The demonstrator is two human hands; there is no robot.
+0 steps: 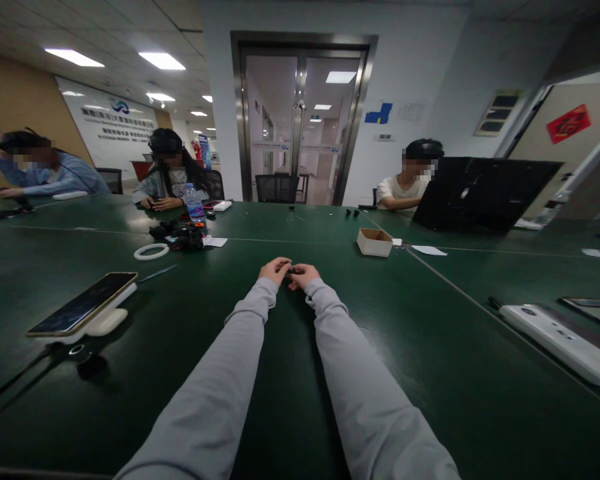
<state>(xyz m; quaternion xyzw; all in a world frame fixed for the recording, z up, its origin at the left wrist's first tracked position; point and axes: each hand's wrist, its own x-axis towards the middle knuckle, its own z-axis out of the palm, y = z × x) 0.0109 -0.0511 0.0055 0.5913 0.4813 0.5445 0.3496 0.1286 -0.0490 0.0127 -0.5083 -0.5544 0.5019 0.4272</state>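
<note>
Both my arms, in light grey sleeves, reach forward over the dark green table (290,373). My left hand (275,269) and my right hand (305,274) meet at the fingertips. Between them is a small dark piece (291,270), mostly covered by the fingers and too small to name. The fingers of each hand are closed in a pinch around it. An open cardboard box (374,244) stands ahead and to the right of my right hand. To the left of my hands, a white ring like a tape roll (151,251) lies flat.
At left, a phone (85,303) rests on a white block, with a cable near it. A water bottle (194,203) stands beside a black tangled bundle (179,233). A white device (560,340) lies right. Three people sit across the table, one behind a large black panel (485,193).
</note>
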